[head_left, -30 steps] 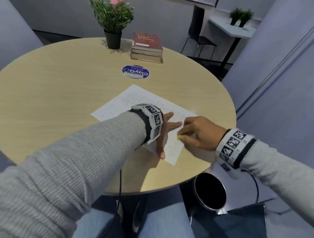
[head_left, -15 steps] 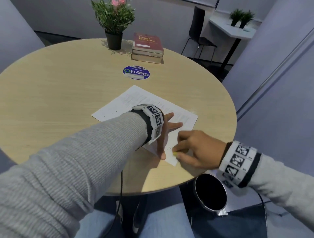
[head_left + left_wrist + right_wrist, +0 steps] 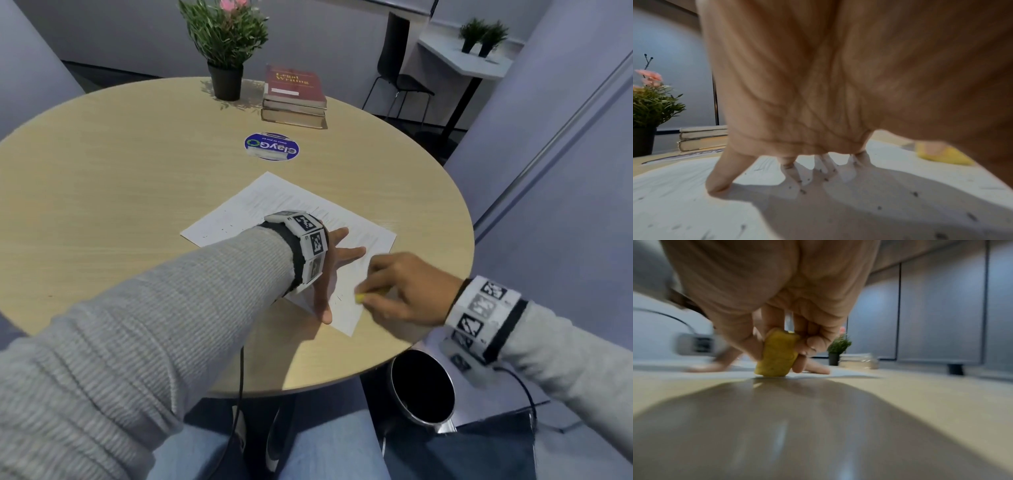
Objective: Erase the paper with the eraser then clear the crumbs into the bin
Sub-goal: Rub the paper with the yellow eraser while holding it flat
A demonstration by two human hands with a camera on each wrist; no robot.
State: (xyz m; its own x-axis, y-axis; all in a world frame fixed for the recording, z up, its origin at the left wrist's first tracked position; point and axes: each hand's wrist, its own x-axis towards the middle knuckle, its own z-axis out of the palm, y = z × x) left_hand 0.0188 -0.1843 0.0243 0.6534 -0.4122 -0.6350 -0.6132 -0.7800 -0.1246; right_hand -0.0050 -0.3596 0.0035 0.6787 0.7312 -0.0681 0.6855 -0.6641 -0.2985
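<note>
A white printed paper (image 3: 274,205) lies on the round wooden table (image 3: 102,205). My left hand (image 3: 334,270) presses flat on the sheet's near right part, fingers spread and straight (image 3: 719,183). My right hand (image 3: 400,291) pinches a small yellow eraser (image 3: 359,298) (image 3: 777,355) and holds its tip down on the paper near the right corner. Dark eraser crumbs (image 3: 802,191) dot the paper around my left fingers. The eraser (image 3: 943,155) shows at the right in the left wrist view. A round metal bin (image 3: 423,387) with a dark inside stands on the floor below the table's near right edge.
A potted plant with pink flowers (image 3: 224,44), a stack of books (image 3: 294,97) and a round blue sticker (image 3: 271,147) sit at the far side of the table. A black chair (image 3: 397,72) and a white side table (image 3: 469,61) stand beyond.
My right hand has rubbed the eraser back and forth: toward the near edge half a second ago, now a little farther up the paper. The left hand has stayed put.
</note>
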